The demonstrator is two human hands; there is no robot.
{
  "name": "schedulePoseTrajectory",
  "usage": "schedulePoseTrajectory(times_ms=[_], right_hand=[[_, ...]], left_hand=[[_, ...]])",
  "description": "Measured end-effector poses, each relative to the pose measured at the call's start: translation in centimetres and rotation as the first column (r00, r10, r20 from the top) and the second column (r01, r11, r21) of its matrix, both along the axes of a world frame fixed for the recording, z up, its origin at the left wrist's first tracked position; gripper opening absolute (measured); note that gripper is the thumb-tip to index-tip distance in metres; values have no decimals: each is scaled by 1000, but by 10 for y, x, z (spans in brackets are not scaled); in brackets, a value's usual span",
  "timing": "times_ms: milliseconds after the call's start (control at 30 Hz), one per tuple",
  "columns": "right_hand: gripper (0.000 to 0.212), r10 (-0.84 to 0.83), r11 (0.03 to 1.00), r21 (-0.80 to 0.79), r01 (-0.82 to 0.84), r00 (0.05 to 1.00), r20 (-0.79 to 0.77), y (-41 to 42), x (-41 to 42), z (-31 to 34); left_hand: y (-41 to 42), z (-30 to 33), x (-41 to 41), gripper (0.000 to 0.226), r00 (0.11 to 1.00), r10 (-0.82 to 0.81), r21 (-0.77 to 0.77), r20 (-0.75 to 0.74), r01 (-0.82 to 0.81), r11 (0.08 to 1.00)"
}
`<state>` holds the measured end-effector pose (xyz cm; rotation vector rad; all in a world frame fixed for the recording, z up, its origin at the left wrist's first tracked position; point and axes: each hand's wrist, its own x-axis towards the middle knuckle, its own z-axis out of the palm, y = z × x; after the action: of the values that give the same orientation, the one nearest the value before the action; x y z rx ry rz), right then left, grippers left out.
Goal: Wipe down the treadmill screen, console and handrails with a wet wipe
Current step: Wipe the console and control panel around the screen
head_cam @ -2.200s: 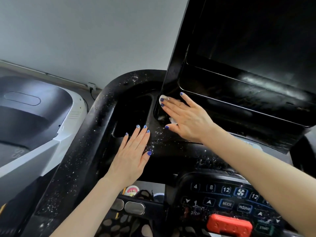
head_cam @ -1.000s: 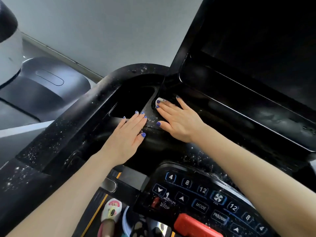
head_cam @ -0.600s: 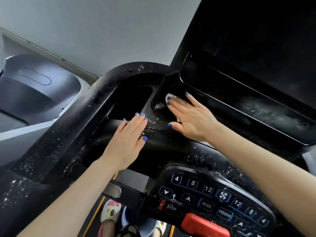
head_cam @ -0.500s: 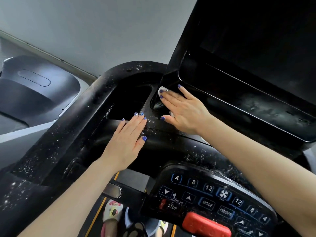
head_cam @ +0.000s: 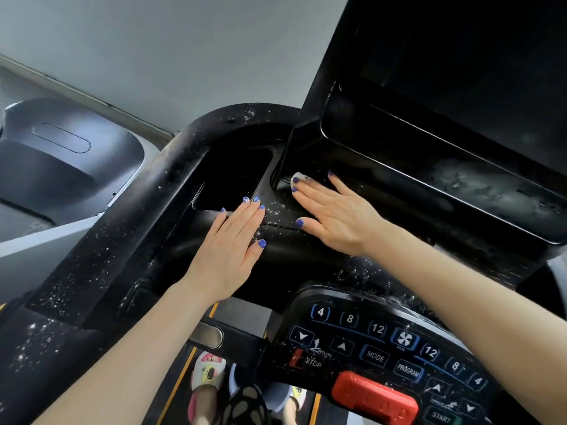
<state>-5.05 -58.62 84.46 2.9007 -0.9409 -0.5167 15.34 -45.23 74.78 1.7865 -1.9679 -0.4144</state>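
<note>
White wet wipe, frame centre, lies pressed under the flat, straight fingers of the right hand below the screen. Left hand rests flat, bracing on the console. Best to push the wipe firmly into that corner.

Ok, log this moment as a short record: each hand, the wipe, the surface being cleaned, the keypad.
left hand: flat, fingers straight, resting on the speckled black console beside a recessed pocket
right hand: flat, pressing the wet wipe against the console at the foot of the screen housing
wet wipe: white, mostly hidden, showing past the fingertips
console surface: dotted with white specks
keypad: untouched, red stop bar at its lower edge
</note>
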Motion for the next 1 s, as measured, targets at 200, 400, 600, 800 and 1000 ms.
schedulePoseTrajectory(times_ms=[200, 400, 600, 800, 1000], right_hand=[[93, -5, 999, 41, 6, 1000, -28, -3, -56, 13], [82, 23, 993, -117, -28, 999, -49, -11, -24, 5], [75, 29, 966, -253, -55, 994, -103, -18, -27, 8], [73, -61, 979, -204, 31, 988, -144, -6, -104, 18], [80, -35, 991, -133, 16, 990, -136, -6, -70, 15]], left_hand=[[0, 0, 1, 65, 1000, -9, 12, 8, 9, 1000], [1, 0, -1, 65, 1000, 3, 19, 23, -3, 1000], [-3, 16, -3, 70, 999, -36, 60, -9, 37, 998], [-16, 26, -13, 73, 994, -109, 89, 1, 109, 990], [-17, 20, -15, 74, 994, -100, 91, 47, 96, 991]])
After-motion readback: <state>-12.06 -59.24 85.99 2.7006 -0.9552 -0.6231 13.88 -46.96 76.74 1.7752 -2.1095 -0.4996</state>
